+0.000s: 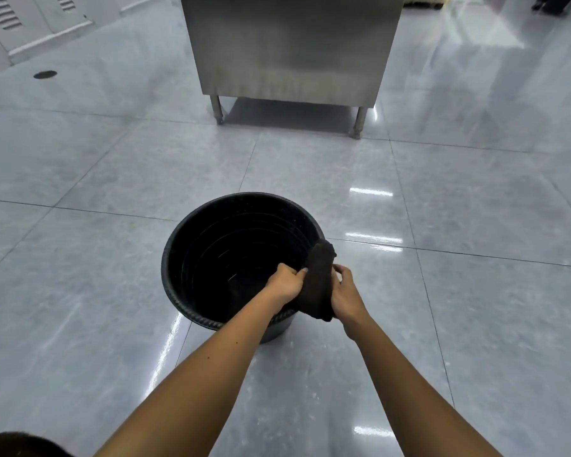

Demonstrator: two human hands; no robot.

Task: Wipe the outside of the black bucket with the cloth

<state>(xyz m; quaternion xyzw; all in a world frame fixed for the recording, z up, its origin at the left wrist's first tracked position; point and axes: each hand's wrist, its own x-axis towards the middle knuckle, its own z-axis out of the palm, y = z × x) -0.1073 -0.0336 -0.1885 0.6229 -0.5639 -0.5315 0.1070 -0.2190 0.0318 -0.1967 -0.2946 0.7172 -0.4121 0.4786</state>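
Note:
The black bucket (192,232) stands upright on the grey tiled floor in the middle of the view, its inside dark. A dark brown cloth (320,278) is bunched over the bucket's right rim. My left hand (285,282) reaches across the bucket's opening and grips the cloth's left side. My right hand (345,291) holds the cloth's right side, just outside the rim. The cloth's lower end hangs down past the rim on the near right. My hands and the cloth hide that stretch of the rim.
A stainless steel cabinet (290,47) on short legs stands behind the bucket. A round floor drain (45,74) lies at the far left. Grey louvred panels (7,14) line the upper left corner. Glossy floor tiles surround the bucket.

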